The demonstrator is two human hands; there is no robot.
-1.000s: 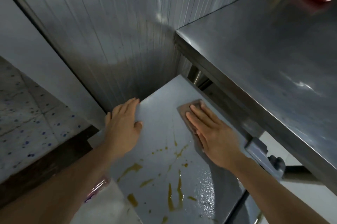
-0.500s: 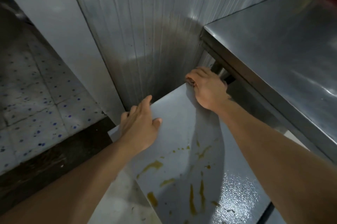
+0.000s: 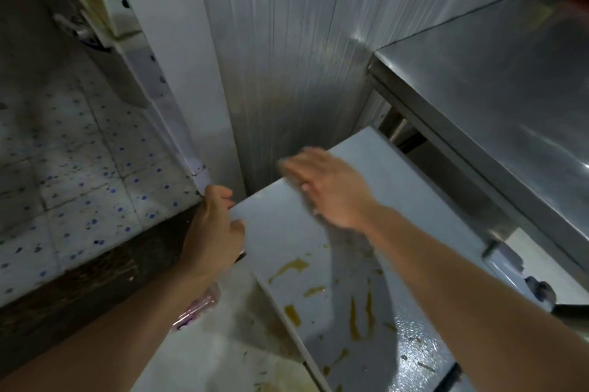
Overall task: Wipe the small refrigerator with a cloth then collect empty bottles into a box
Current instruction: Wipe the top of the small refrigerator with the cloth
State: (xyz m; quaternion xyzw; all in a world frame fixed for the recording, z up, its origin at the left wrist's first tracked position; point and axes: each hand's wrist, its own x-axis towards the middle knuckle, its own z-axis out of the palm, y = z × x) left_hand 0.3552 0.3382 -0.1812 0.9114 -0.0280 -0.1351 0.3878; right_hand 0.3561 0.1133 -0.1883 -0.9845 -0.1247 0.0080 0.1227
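The small refrigerator's grey-white top (image 3: 408, 200) fills the lower middle, with yellow-brown streaks (image 3: 288, 267) and a wet sheen near its front. My right hand (image 3: 328, 191) lies flat and motion-blurred along the back edge of the top. Only a grey smear of the cloth (image 3: 307, 205) shows beneath its fingers. My left hand (image 3: 216, 226) grips the top's back left corner, fingers curled over the edge and thumb on the surface. No bottles or box are in view.
A stainless steel table (image 3: 494, 98) overhangs the refrigerator on the right. A ribbed metal wall (image 3: 287, 57) stands close behind. A white post (image 3: 178, 73) and speckled floor tiles (image 3: 79, 175) lie left. A pink plastic item (image 3: 197, 312) shows under my left forearm.
My right hand swept from the back right corner leftward along the back edge. My left hand slid from lying flat on the top to gripping its left corner.
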